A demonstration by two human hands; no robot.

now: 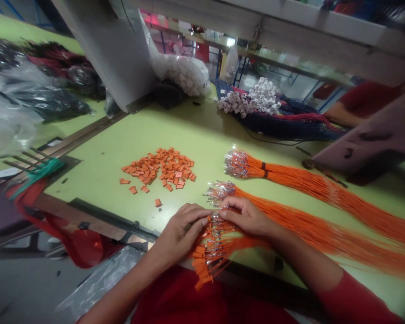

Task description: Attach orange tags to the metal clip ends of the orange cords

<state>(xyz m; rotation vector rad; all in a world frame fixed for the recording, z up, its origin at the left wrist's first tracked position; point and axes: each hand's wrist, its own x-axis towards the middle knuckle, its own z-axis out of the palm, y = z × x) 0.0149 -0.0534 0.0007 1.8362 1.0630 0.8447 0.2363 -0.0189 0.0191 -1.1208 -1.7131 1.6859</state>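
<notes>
My left hand (180, 231) and my right hand (246, 216) meet at the near edge of a light green table (97, 180). Both pinch at the metal-tipped ends of a bundle of thin orange wires (290, 225); what sits between the fingertips is too small to name. Wire ends fitted with small orange tags (202, 263) fan out below my hands, over the table's edge. A loose pile of orange tags (162, 170) lies a hand's width to the upper left of my left hand. A second, tied orange wire bundle (290, 177) lies beyond my right hand.
Dark blue and red wire bundles with white connectors (253, 101) lie at the far side, beside a bag of white parts (182, 72). Another person's arm in a red sleeve (354, 105) rests at the far right. Plastic bags (16, 108) crowd the left. A grey post (118, 58) stands on the table.
</notes>
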